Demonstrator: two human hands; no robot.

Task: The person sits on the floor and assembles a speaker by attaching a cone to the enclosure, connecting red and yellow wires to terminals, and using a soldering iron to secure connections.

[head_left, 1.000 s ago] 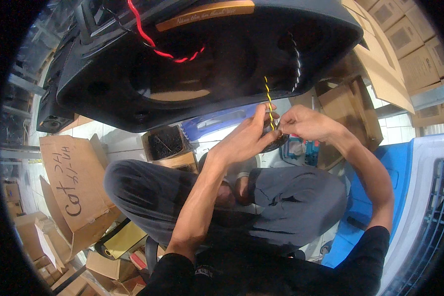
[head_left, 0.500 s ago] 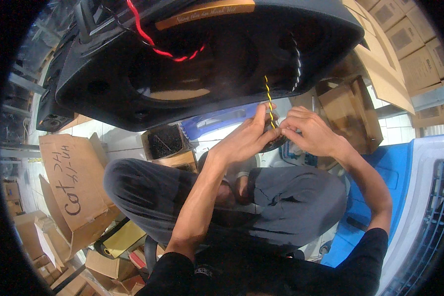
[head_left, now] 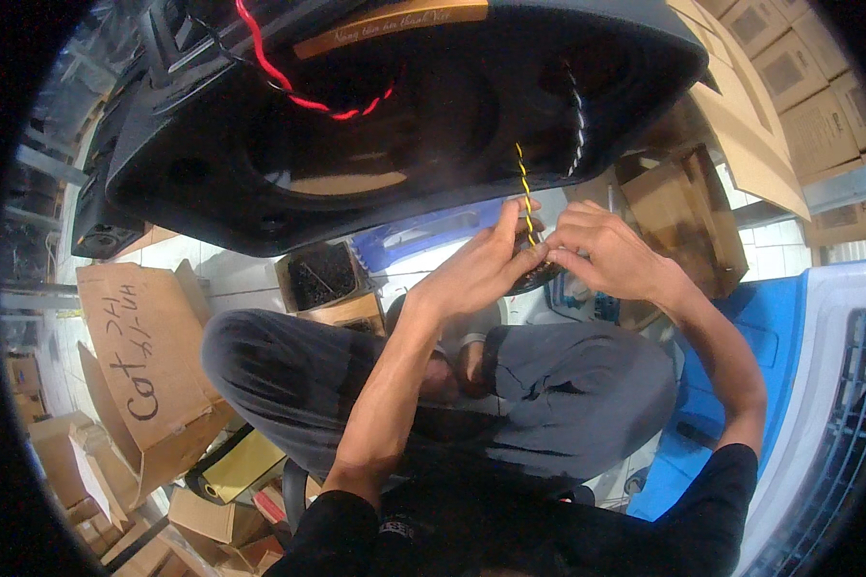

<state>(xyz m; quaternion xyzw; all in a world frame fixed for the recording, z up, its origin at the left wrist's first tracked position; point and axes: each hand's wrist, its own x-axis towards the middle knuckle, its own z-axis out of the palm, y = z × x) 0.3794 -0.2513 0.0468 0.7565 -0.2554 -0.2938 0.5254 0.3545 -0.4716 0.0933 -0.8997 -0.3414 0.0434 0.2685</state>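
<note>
A large black speaker cabinet (head_left: 433,207) with round openings fills the space in front of me. From it a twisted yellow-and-black wire (head_left: 523,183) comes down to my hands. My left hand (head_left: 476,267) is closed round a dark round part (head_left: 534,280), mostly hidden by the fingers, which looks like a small speaker driver. Its thumb lies by the wire's lower end. With fingertips pinched at that same end, my right hand (head_left: 606,252) meets the left thumb. A red-and-black wire (head_left: 303,100) and a black-and-white wire (head_left: 578,125) hang at other openings.
Below the cabinet lie a blue-violet plastic piece (head_left: 433,231) and a small box of dark bits (head_left: 322,277). Cardboard boxes stand left (head_left: 149,337) and right (head_left: 683,216). A blue plastic surface (head_left: 731,385) lies beside my right arm. My bent legs (head_left: 568,394) are beneath my hands.
Both hands keep nearly the same place and grip. The right fingers have shifted very slightly at the wire's end. The cabinet appears marginally higher and further left in view.
</note>
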